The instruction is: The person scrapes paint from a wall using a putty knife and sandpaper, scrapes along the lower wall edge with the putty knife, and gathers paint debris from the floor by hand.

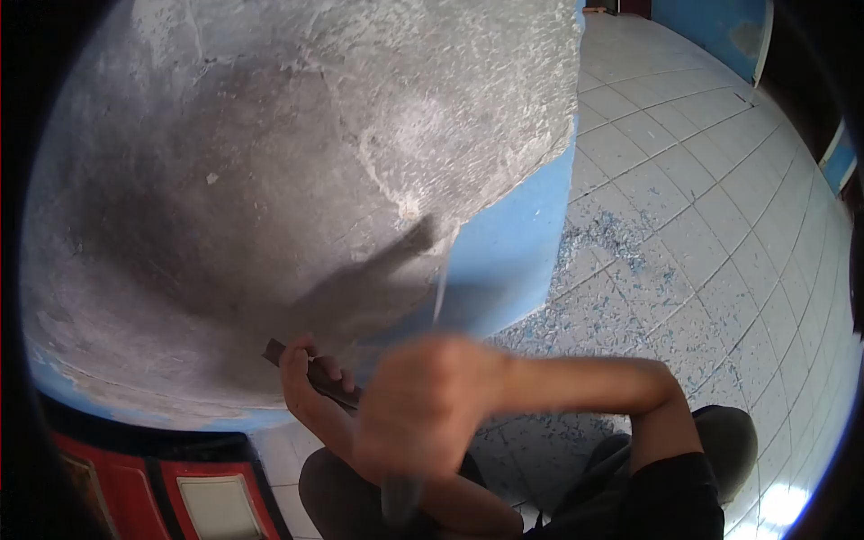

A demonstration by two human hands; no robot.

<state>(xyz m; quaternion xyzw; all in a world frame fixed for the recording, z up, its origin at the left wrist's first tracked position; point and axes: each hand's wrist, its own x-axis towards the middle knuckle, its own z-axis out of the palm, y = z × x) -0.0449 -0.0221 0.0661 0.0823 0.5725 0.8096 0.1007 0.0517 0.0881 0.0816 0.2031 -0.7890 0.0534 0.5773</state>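
My right hand is raised in front of the wall, closed round a tool smeared by motion; a dark blurred part sticks out below the fist and a thin pale streak shows above it. Lower left, my left hand has its fingers wrapped round a dark flat bar close to the wall. The wall is mostly bare grey plaster, with blue paint left at its right corner. Shadows of an arm and hand fall on the plaster.
Blue and pale chips lie scattered over the tiled floor right of the wall. A red and black panelled object stands at the lower left. My bent knees are below. Blue door-like panels are at the upper right.
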